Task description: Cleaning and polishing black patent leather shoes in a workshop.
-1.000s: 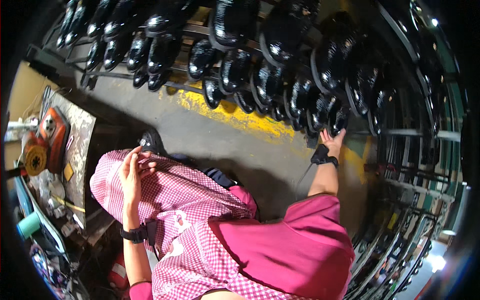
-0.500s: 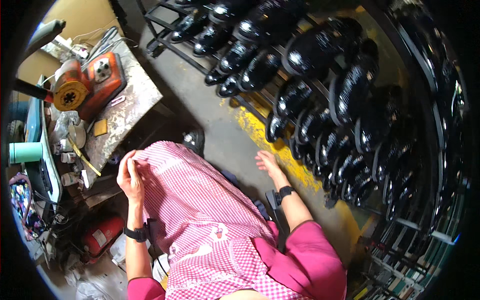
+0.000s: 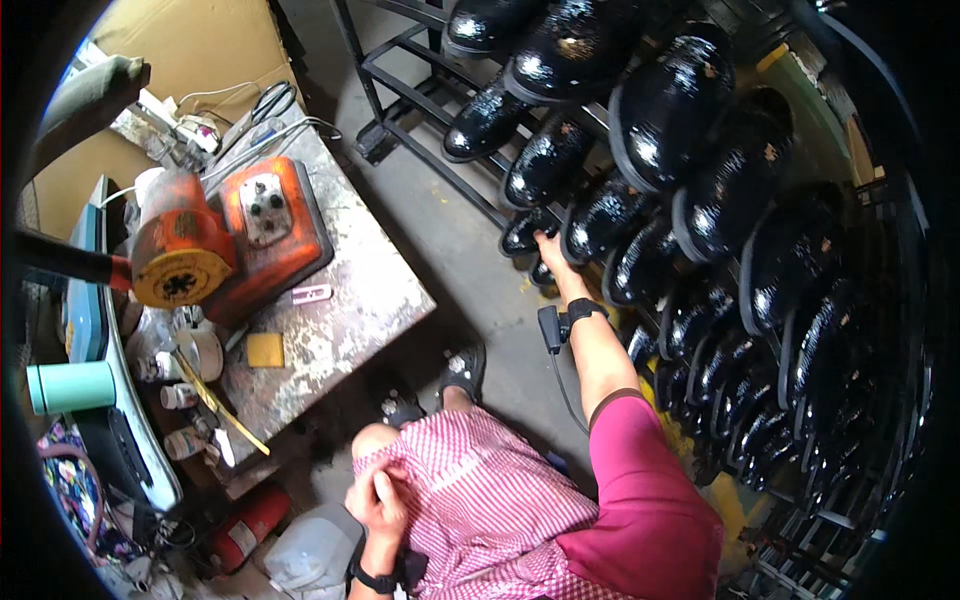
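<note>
Shoes (image 3: 548,165), glossy black and likely stiff and slick, filled the rack (image 3: 400,60); our right hand (image 3: 548,250) touched one, fingers open; our left hand (image 3: 380,500) pinched our checked apron (image 3: 480,490).

Roughly twenty glossy black shoes (image 3: 668,110), one orange machine (image 3: 235,235), one teal cup (image 3: 70,386).

The right grip (image 3: 548,250) reaches a shoe (image 3: 527,232), seemingly touching, on the rack (image 3: 400,70); the bench (image 3: 340,310) lies left.
</note>
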The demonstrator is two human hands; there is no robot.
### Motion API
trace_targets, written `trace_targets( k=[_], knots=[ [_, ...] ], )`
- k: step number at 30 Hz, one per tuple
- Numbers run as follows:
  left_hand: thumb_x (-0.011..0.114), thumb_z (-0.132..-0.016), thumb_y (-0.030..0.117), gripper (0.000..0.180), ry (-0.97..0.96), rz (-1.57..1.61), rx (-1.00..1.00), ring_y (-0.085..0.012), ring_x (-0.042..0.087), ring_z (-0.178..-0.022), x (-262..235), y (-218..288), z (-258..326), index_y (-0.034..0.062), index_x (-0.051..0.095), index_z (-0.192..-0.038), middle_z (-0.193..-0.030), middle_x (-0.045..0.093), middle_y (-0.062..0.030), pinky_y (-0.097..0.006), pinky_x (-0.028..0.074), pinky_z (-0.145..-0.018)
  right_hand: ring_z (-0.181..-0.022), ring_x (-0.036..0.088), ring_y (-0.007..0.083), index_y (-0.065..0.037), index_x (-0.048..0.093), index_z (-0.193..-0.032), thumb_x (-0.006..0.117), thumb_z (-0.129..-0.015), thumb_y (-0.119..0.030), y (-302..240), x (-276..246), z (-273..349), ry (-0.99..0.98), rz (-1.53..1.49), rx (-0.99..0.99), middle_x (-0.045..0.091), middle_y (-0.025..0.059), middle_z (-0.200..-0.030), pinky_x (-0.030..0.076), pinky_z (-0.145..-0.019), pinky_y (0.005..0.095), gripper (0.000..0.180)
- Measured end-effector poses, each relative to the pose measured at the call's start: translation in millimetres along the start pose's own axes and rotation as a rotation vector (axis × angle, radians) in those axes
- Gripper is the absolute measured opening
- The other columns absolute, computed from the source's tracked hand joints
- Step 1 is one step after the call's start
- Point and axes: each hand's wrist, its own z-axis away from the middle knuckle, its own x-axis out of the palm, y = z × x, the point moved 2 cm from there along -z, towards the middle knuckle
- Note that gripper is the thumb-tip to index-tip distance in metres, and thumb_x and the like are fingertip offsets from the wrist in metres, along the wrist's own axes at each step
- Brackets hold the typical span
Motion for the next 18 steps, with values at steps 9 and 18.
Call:
trace_targets(
  k=[9, 18],
  knots=[
    [0.045, -0.083, 0.007, 0.017, 0.004, -0.061, 0.052, -0.0145, 0.057, -0.047, -7, -3, -8, -0.0014, 0.060, -0.084, -0.058, 0.062, -0.0063, -0.024, 0.043, -0.048, -0.116, 0.042, 0.0331, -0.003, 0.053, -0.115, 0.063, -0.073, -0.041, -51, -20, -20, -0.090, 0.133, -0.072, 0.049, 0.0185, -0.122, 0.029, -0.100, 0.0396, 0.058],
    [0.045, -0.085, 0.004, 0.016, -0.035, 0.080, -0.040, -0.0157, 0.059, -0.052, 5, 6, -11, -0.0012, 0.060, -0.084, -0.059, 0.062, -0.0082, -0.025, 0.044, -0.051, -0.087, 0.055, 0.0281, -0.004, 0.062, -0.090, 0.070, -0.062, -0.005, -25, 3, 52, -0.162, -0.161, -0.301, 0.054, 0.0124, -0.094, 0.045, -0.076, 0.0338, 0.029]
  ],
)
